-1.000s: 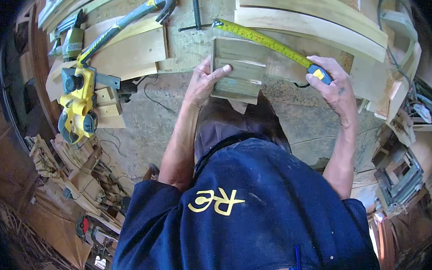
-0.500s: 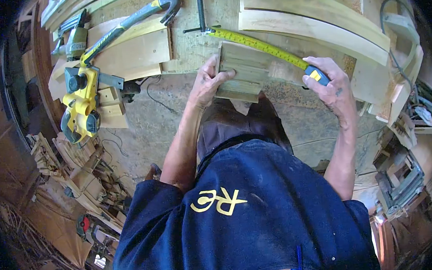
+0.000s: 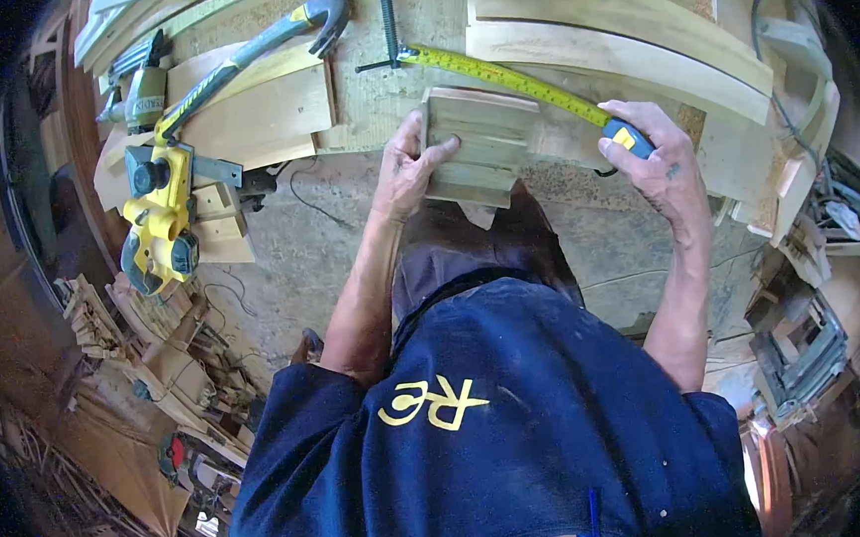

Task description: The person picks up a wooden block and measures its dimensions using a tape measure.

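Observation:
My left hand (image 3: pixel 407 173) grips a short wooden board (image 3: pixel 482 150) by its left edge, thumb over the face; the board is tilted at the near edge of the workbench (image 3: pixel 379 102). In my right hand (image 3: pixel 657 158) is a blue and yellow tape measure (image 3: pixel 628 139). Its yellow blade (image 3: pixel 517 83) is drawn out leftward past the board's far edge, and the blade's end lies beside the foot of a threaded clamp (image 3: pixel 390 32).
Left on the bench lie a claw hammer (image 3: pixel 246 62), a yellow power planer (image 3: pixel 160 217) and a nail gun-like tool (image 3: pixel 145 94). Long planks (image 3: pixel 615 56) lie at the back right. Scrap wood (image 3: pixel 156 338) is piled on the floor.
The board in my left hand has tipped slightly and shows more of its face. My right hand and the tape measure have hardly moved; the whole view has shifted a little left.

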Action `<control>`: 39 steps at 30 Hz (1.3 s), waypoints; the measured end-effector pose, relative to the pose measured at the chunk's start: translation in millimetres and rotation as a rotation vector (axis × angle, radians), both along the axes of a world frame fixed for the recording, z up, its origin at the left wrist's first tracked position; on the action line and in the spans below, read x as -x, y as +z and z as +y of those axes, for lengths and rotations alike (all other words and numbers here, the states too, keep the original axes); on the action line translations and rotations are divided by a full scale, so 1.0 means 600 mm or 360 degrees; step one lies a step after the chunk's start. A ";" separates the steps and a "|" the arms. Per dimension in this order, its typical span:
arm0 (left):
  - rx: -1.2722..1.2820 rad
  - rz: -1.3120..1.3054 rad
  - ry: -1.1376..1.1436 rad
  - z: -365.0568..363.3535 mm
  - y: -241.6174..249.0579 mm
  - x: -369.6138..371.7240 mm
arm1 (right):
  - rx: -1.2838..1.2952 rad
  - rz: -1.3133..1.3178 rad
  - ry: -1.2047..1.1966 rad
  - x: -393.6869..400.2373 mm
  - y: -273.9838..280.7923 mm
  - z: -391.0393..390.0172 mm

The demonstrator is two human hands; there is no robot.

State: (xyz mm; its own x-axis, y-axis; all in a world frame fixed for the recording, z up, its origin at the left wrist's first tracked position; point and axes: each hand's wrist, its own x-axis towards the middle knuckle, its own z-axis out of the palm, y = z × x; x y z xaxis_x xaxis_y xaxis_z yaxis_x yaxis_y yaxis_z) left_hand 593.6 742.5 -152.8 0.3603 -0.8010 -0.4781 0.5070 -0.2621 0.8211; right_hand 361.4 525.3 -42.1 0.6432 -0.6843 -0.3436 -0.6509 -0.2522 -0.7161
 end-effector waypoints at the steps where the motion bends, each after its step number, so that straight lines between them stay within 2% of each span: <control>1: 0.0004 0.0009 -0.0008 -0.001 0.000 0.001 | 0.0004 0.0009 -0.0008 0.002 -0.002 -0.001; 3: -0.0010 0.0136 0.0080 0.000 0.002 0.002 | 0.0034 -0.0022 -0.0008 0.006 -0.008 -0.002; 8: -0.0080 0.0150 0.0036 0.001 -0.005 -0.007 | 0.0051 -0.0007 -0.0001 0.003 -0.009 -0.006; 11: 0.0001 0.0186 0.0134 -0.010 0.001 -0.003 | 0.0045 -0.0004 0.0016 0.004 -0.013 -0.008; 17: -0.0121 0.0040 0.0163 -0.022 0.019 0.005 | 0.0047 -0.0060 0.0058 0.001 -0.014 -0.008; 19: -0.0107 -0.0256 0.0064 -0.019 0.006 0.007 | 0.0032 -0.0093 0.0062 -0.004 -0.013 -0.006; 24: -0.0084 -0.0234 -0.0009 -0.012 -0.005 0.006 | -0.0032 0.0018 0.0104 -0.014 -0.006 -0.002; 30: 0.0039 -0.0388 0.0131 -0.021 0.008 0.013 | -0.0061 -0.0013 0.0133 -0.025 -0.009 0.008; 32: -0.0086 -0.0477 0.0166 -0.037 0.035 0.014 | -0.0075 -0.0003 0.0133 -0.031 -0.005 0.010; 39: -0.0191 -0.0554 0.0022 -0.041 0.020 0.016 | -0.0023 0.0038 0.0189 -0.045 -0.005 0.012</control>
State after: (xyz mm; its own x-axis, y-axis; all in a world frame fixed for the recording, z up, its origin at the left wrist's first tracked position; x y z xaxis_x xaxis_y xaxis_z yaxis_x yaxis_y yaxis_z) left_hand 584.2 717.7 -140.6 0.5283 -0.7407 -0.4151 0.2065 -0.3621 0.9090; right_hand 388.2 532.5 -44.9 0.7107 -0.5988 -0.3693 -0.6342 -0.3181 -0.7047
